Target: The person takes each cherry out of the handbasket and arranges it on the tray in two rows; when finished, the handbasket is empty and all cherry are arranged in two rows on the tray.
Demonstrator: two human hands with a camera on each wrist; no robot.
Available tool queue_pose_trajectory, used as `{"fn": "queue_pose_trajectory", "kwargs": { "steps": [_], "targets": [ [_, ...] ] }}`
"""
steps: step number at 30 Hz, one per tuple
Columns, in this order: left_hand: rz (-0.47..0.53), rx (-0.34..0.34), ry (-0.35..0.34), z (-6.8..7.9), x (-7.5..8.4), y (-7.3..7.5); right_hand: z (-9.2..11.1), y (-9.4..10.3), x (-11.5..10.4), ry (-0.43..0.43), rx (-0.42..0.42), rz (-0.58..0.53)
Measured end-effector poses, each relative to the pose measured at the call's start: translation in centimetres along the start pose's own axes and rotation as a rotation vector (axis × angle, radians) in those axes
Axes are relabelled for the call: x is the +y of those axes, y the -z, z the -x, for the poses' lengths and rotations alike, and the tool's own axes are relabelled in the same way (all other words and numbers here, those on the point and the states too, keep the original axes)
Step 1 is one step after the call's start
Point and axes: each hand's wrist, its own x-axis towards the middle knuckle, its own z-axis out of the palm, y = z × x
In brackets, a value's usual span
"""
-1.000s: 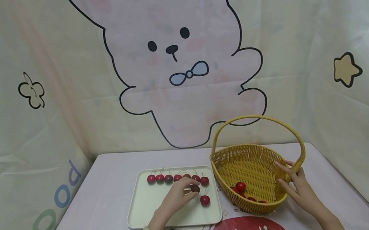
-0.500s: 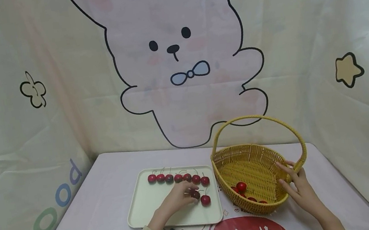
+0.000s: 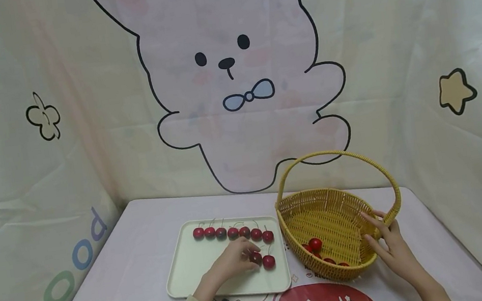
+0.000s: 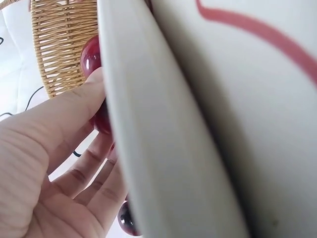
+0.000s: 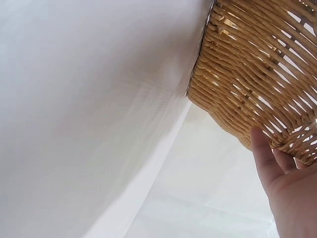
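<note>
My left hand (image 3: pixel 233 260) reaches over the cream tray (image 3: pixel 189 277) and pinches a dark red cherry (image 3: pixel 256 258) between thumb and fingers, low over the tray. Just right of it lies a brighter red cherry (image 3: pixel 268 262) with its stem up. In the left wrist view the held cherry (image 4: pixel 101 119) shows partly behind the thumb. A row of several stemmed cherries (image 3: pixel 221 233) runs along the tray's far side. My right hand (image 3: pixel 395 248) grips the right side of the yellow wicker basket (image 3: pixel 321 196) below its handle; the right wrist view shows fingers against the weave (image 5: pixel 247 74).
Several cherries (image 3: pixel 315 245) lie inside the basket at its near left. The basket stands close to the tray's right edge, its tall handle (image 3: pixel 329 152) arching above. A printed white cloth (image 3: pixel 122 290) covers the table, and fabric walls (image 3: pixel 456 166) enclose it.
My left hand has brought the dark cherry toward me, from near the back row to beside the front cherry. The right hand and the basket keep their places.
</note>
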Motion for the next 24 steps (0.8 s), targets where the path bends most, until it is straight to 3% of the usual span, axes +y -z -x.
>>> {"fn": "queue_pose_trajectory", "kwargs": {
  "steps": [11,24],
  "targets": [
    [-0.015,-0.025,0.001,0.21,0.1,0.3,0.08,0.0,-0.14,0.046,0.03,-0.006],
    [-0.028,-0.042,-0.002,0.36,0.39,0.73,0.06,0.06,-0.19,0.037,0.021,0.001]
  ]
}}
